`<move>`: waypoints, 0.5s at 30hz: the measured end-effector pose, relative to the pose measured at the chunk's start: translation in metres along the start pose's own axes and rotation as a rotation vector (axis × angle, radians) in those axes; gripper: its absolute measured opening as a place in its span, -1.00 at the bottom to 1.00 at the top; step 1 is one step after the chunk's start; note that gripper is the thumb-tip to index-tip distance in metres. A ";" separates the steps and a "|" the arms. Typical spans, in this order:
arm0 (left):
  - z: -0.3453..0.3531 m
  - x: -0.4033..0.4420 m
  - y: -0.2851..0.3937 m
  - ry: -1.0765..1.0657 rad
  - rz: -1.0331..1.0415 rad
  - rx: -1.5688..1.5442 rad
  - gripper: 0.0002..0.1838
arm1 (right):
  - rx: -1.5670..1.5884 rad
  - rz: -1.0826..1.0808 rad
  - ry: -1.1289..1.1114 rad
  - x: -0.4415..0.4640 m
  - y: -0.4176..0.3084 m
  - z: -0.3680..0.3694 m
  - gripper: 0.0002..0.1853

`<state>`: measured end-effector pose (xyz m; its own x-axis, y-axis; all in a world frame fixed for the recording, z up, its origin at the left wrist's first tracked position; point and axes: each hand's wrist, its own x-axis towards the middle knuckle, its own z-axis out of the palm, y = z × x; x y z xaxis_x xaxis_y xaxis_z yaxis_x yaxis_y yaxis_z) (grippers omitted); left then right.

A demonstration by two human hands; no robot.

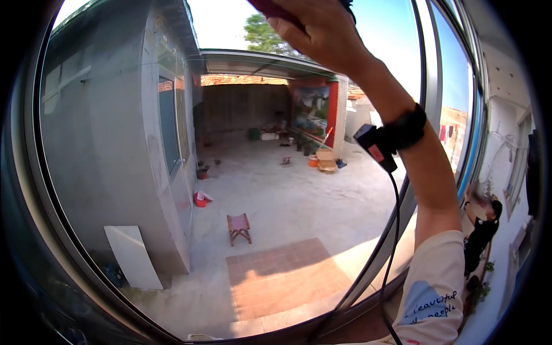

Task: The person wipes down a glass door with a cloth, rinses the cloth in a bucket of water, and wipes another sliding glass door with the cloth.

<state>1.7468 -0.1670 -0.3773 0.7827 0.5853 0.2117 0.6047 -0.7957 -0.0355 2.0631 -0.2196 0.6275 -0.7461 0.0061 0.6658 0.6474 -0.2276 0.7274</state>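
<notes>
My right hand (325,31) is raised to the top of the view, in front of the window pane (374,213). Its fingers press on a dark red cloth (275,10), which the upper edge of the picture cuts off. A black strap (409,126) with a small black device (374,144) circles my right forearm, and a black cable (395,230) hangs from the device past my light sleeve. Nothing of my left hand shows.
The window frame (425,57) runs around the glass. Beyond it lies a courtyard with a folding stool (238,227), a white board (132,256) and a cardboard box (326,161). At the far right another person (482,236) in dark clothes has an arm raised.
</notes>
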 end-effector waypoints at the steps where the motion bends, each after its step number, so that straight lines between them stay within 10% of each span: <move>1: 0.008 -0.007 0.001 0.062 0.008 0.113 -0.52 | 0.074 0.170 0.037 0.013 0.032 0.007 -0.56; 7: -0.006 -0.023 -0.011 -0.132 -0.094 -0.265 -0.58 | -0.116 0.082 0.108 0.016 -0.031 0.024 -0.53; 11: -0.283 0.011 -0.007 -0.192 -0.256 -0.847 -0.67 | 0.341 -0.111 -0.244 -0.038 -0.195 0.011 -0.58; 15: -0.344 0.011 -0.015 -0.164 -0.290 -0.926 -0.69 | 0.613 -0.528 -0.406 -0.116 -0.309 -0.007 -0.56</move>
<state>1.6954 -0.2020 -0.0390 0.6750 0.7362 -0.0492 0.4768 -0.3844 0.7906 1.9490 -0.1571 0.3243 -0.9323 0.3320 0.1436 0.2929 0.4597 0.8384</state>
